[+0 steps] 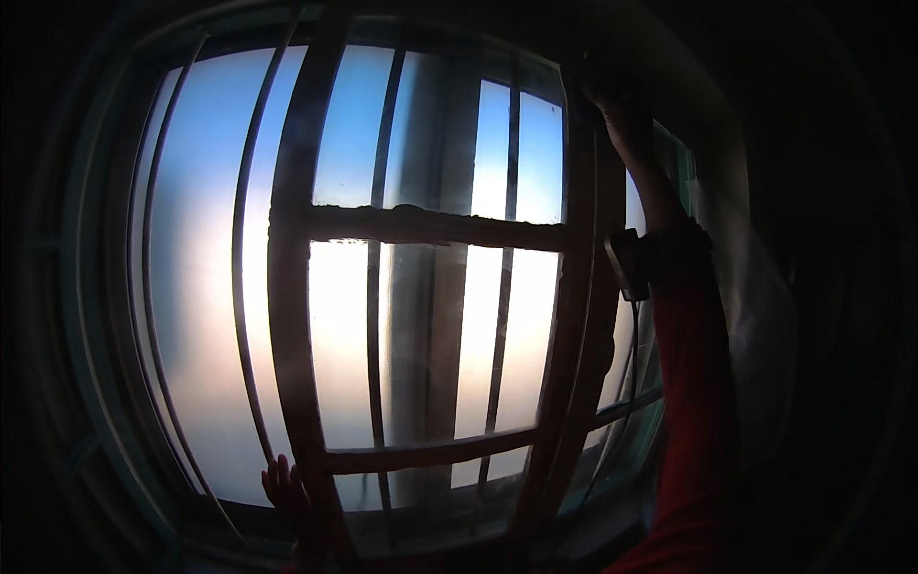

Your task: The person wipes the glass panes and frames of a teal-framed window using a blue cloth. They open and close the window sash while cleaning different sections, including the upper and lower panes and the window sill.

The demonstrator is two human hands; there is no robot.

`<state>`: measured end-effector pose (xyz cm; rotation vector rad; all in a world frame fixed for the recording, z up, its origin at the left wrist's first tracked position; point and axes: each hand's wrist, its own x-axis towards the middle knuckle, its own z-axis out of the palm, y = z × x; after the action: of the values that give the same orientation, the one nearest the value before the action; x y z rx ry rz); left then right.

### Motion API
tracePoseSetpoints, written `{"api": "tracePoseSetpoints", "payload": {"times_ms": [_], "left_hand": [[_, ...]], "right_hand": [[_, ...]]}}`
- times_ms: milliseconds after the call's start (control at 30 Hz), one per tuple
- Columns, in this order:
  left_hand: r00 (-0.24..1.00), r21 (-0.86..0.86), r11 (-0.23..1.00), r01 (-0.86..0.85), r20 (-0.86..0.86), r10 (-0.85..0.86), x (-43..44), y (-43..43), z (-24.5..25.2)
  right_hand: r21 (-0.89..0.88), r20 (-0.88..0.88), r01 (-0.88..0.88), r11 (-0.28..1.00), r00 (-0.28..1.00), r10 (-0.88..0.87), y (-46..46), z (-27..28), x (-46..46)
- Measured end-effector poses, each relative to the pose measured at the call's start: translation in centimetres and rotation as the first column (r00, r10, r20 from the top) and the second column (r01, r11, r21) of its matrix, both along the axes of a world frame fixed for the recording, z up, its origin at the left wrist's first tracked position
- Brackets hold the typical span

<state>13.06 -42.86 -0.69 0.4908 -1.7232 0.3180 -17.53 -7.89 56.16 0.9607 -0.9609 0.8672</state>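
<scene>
A glazed window sash (437, 229) with a dark frame and cross rails stands upright before me, against a barred window. Rough, lumpy edges run along its upper cross rail. My left hand (288, 495) is low on the sash's left stile (290, 323), fingers pointing up around its outer edge; the palm is in shadow. At the top right corner, my right hand (613, 100) reaches up to the sash frame, its fingers lost in the dark. My right arm wears a red sleeve (692, 402) and a small dark device (627, 264) with a cable at the wrist.
Vertical metal bars (240, 244) cross the bright window opening (197, 287) behind the sash. A greenish outer frame (86, 301) surrounds it on the left. To the right, a narrow side pane (624, 438) shows behind my arm, beside a pale wall reveal (753, 344).
</scene>
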Motion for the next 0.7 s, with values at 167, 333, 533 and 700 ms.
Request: {"api": "tracePoseSetpoints", "payload": {"times_ms": [167,333,533,700], "left_hand": [[1.000,0.017,1.000,-0.025,-0.014,0.026,0.0,-0.4,-0.7],[0.998,0.010,0.999,-0.033,-0.061,0.033,-0.7,0.1,-0.2],[0.997,-0.011,0.997,-0.072,-0.017,0.072,-0.9,0.6,0.1],[0.987,-0.125,0.982,-0.142,-0.096,0.130,-1.1,0.2,0.2]], "right_hand": [[-0.343,-0.335,0.578,0.741,0.661,-0.671,-5.3,-0.9,2.5],[-0.043,-0.159,0.465,0.884,0.871,-0.465,-4.3,-1.6,3.3],[-0.038,-0.125,0.333,0.942,0.934,-0.336,-9.0,2.8,3.8],[0.077,-0.083,0.298,0.951,0.953,-0.292,-17.9,4.3,10.5]]}}
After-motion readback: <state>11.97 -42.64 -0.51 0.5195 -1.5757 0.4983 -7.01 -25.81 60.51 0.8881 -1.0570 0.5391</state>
